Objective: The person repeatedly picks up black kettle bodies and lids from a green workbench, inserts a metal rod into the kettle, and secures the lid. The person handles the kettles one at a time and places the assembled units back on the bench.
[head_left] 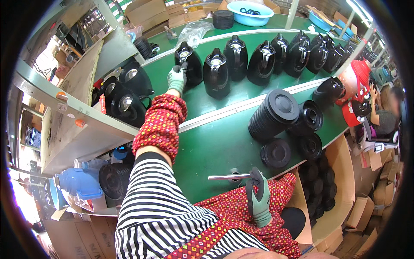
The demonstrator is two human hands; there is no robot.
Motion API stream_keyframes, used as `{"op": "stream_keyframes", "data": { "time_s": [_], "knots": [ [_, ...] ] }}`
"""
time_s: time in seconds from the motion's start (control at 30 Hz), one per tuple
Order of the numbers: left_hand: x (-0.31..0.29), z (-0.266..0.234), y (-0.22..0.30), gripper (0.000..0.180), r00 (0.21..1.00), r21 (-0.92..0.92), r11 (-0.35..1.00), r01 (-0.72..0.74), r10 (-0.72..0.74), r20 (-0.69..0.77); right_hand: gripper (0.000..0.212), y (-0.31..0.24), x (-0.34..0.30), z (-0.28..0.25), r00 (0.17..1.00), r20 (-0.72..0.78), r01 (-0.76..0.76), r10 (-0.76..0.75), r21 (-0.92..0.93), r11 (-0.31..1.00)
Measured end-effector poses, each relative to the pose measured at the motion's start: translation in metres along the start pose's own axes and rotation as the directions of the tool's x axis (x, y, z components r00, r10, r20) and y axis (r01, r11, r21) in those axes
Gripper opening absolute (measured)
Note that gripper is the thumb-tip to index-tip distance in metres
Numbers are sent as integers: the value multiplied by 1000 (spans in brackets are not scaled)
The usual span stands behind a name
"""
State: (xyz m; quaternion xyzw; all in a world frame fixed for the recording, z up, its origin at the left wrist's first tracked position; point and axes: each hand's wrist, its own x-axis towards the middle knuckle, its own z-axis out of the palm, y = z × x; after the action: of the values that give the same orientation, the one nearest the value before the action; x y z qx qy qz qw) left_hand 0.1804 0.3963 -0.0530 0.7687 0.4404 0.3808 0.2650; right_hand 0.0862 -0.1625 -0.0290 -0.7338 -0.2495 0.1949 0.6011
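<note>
My left hand (pixel 176 79), in a pale green glove with dark fingertips, reaches far out to the leftmost black jug (pixel 194 71) of a row on the green conveyor. Its fingers are closed at the jug's near side, around what looks like the handle. Close to my body, my right hand (pixel 259 200), gloved alike, grips one end of a thin metal rod (pixel 228 177), which points left over the near green surface. Beside the grasped jug stands another black jug (pixel 217 77), upright, with a shiny round part at its top.
A tall stack of black round lids (pixel 276 114) stands right of centre, with more lids (pixel 276 152) around it. A cardboard box (pixel 345 181) holding black round parts sits at the right. Several dark jugs (pixel 129 103) crowd the left. A blue basin (pixel 250 18) is at the back.
</note>
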Motion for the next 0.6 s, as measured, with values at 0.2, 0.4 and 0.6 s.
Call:
{"op": "stream_keyframes", "data": {
  "time_s": [0.2, 0.4, 0.6],
  "knots": [
    [14, -18, -3, 81, 995, 36, 999, 26, -23, -93, 51, 6, 4, 0, 1000, 21, -19, 19, 9, 1000],
    [52, -94, -23, 106, 932, 535, 763, 363, -283, -228, 51, 5, 7, 2, 998, 13, -57, 57, -9, 998],
    [69, -126, -64, 67, 940, 611, 715, 339, -273, -203, 47, 7, 13, 9, 999, 9, 40, -40, -86, 995]
  ]
}}
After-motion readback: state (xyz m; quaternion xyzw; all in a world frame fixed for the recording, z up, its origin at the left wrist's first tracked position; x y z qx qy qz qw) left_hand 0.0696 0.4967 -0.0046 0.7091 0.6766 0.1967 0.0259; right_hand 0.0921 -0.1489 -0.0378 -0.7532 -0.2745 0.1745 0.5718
